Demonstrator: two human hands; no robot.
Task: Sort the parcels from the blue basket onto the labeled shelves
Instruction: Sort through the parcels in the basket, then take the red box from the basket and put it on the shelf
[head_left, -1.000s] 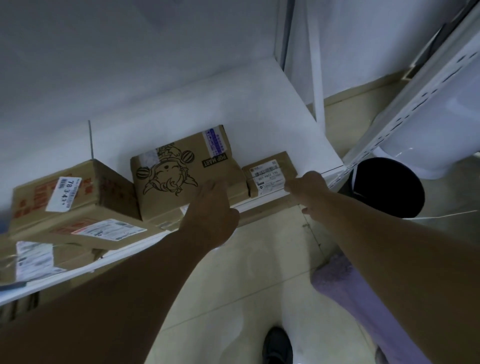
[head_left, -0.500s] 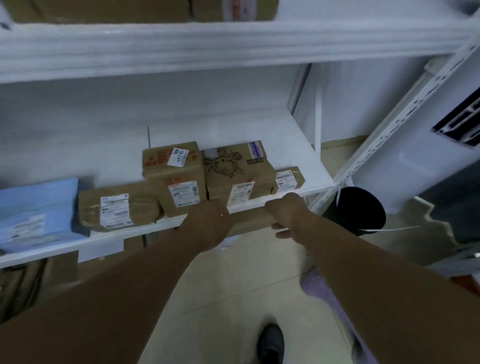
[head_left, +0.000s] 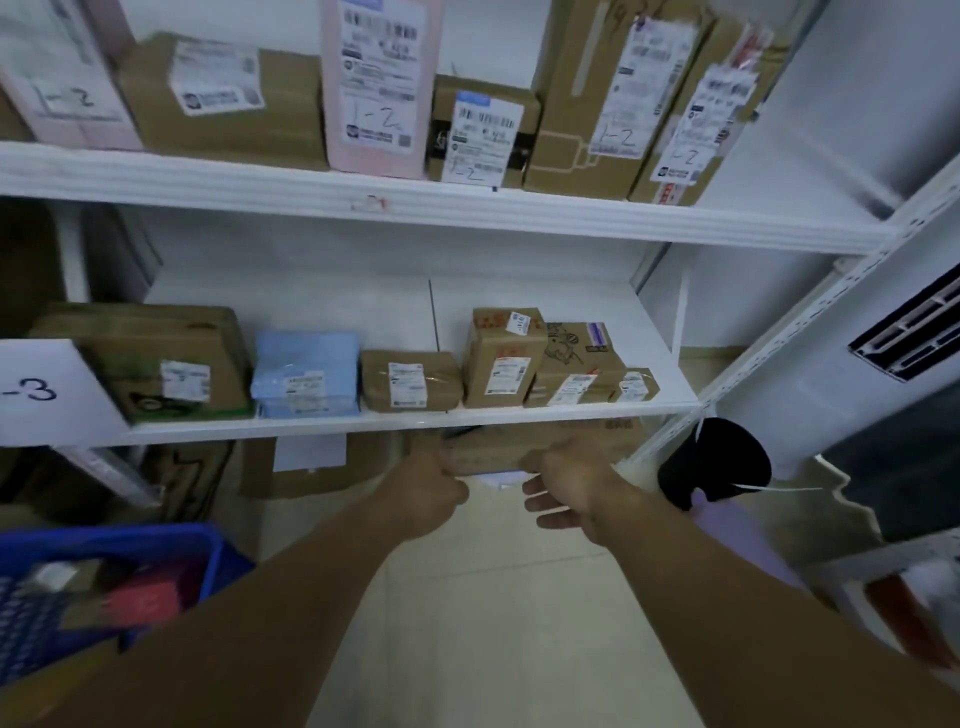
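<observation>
White shelf edge (head_left: 363, 422) over beige floor (head_left: 493, 582)

A parcel storeroom: white shelves (head_left: 415, 213) of labelled cartons (head_left: 498, 358).

The shelves (head_left: 467, 213) look like smooth white painted metal. The brown parcels (head_left: 501, 358) are matt cardboard with white paper labels (head_left: 408, 383). The blue basket (head_left: 156, 540) is perforated plastic. The floor (head_left: 493, 597) is pale, slightly glossy tile.

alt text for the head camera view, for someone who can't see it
A person's left hand and right hand hover just below a white shelf of brown parcels and one blue parcel. Boxes marked 1-2 fill the shelf above; a blue basket sits lower left.
</observation>
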